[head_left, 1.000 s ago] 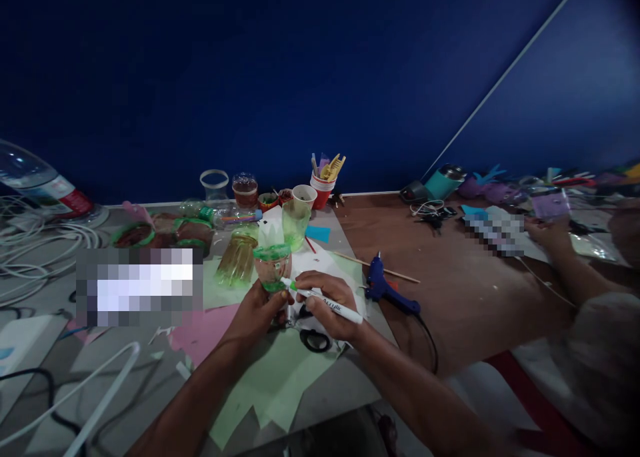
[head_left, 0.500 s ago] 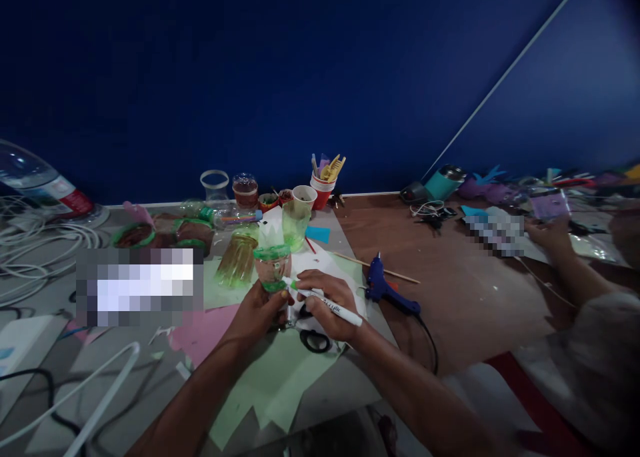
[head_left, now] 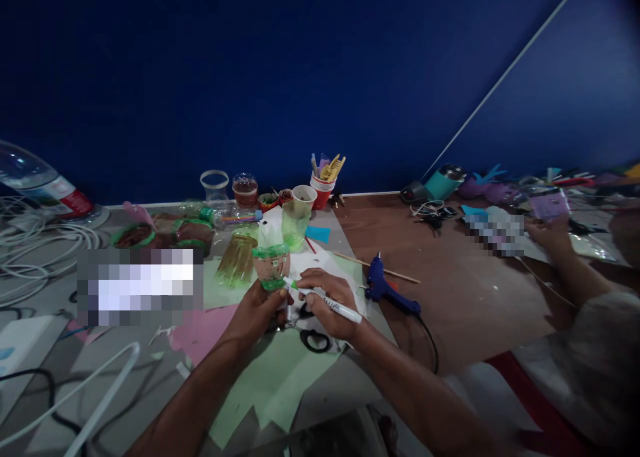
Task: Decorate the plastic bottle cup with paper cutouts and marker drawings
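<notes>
My left hand [head_left: 260, 310] grips the base of a small clear plastic cup [head_left: 273, 267] painted brown with green bands at its rim and bottom. Between the fingers of my right hand [head_left: 330, 300] is a white acrylic paint marker [head_left: 335, 307], its green tip close to the cup's lower green band; whether it touches, I cannot tell. Black-handled scissors [head_left: 315, 340] lie under my hands, partly covered. Beside the cup stands a clear piece streaked with green and brown [head_left: 236, 260]. Cut green paper [head_left: 270, 384] and pink paper [head_left: 207, 334] are spread below.
A blue glue gun [head_left: 387, 287] with a cord lies right of my hand, near a wooden stick [head_left: 405, 277]. Behind stand a green-tinted cup [head_left: 296, 220] and red cups [head_left: 323, 192] holding tools. Coiled white cable [head_left: 55, 244] is left. Another person's hand [head_left: 550, 237] is at right.
The painted cup has turned and shifted very slightly in my left hand. The marker stays almost in the same place at the lower band.
</notes>
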Demonstrator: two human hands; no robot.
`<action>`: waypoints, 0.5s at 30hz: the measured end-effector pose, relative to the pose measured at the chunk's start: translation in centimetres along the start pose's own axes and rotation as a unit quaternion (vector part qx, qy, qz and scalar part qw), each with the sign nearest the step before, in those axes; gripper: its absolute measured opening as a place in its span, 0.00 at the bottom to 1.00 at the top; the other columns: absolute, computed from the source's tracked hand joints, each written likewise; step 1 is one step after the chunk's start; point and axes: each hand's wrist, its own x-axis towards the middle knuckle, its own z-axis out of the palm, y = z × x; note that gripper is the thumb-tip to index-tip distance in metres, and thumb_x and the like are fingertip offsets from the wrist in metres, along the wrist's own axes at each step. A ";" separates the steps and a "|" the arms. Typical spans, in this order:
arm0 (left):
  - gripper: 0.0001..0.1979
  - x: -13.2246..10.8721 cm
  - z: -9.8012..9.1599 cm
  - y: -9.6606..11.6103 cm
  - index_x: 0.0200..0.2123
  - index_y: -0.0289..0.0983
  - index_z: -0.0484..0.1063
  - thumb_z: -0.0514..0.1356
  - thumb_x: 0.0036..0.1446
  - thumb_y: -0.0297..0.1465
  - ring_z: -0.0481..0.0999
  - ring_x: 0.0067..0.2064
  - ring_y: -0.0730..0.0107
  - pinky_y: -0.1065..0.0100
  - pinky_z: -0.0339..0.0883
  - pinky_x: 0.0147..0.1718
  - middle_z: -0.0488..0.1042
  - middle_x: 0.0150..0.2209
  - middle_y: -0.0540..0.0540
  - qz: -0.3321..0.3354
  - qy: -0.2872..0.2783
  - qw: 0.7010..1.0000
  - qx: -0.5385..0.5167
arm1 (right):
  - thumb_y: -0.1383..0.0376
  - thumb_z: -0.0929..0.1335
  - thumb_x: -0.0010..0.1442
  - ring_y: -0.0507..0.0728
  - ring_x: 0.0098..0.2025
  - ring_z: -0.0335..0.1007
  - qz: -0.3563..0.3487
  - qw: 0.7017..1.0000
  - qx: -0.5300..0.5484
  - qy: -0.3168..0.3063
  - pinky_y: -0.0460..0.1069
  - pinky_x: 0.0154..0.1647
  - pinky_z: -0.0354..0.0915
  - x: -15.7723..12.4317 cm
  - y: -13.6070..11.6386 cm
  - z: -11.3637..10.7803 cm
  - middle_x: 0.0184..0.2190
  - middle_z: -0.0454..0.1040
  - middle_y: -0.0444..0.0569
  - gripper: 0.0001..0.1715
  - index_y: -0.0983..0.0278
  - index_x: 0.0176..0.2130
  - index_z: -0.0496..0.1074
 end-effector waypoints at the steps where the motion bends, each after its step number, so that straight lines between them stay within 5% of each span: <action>1: 0.18 0.0 0.0 -0.1 0.27 0.36 0.66 0.63 0.45 0.45 0.66 0.18 0.75 0.71 0.59 0.19 0.69 0.19 0.51 0.000 -0.002 1.000 0.000 | 0.66 0.62 0.57 0.58 0.38 0.72 0.010 1.000 0.002 0.000 0.53 0.41 0.69 0.0 0.0 -0.1 0.29 0.76 0.50 0.12 0.62 0.38 0.73; 15: 0.18 0.2 -0.2 -0.7 0.28 0.35 0.65 0.63 0.46 0.44 0.66 0.19 0.76 0.71 0.59 0.20 0.69 0.20 0.51 -0.015 -0.012 0.999 -0.031 | 0.65 0.62 0.57 0.56 0.33 0.70 0.068 0.998 0.007 0.009 0.51 0.36 0.67 0.2 0.1 -0.4 0.26 0.73 0.47 0.11 0.62 0.37 0.73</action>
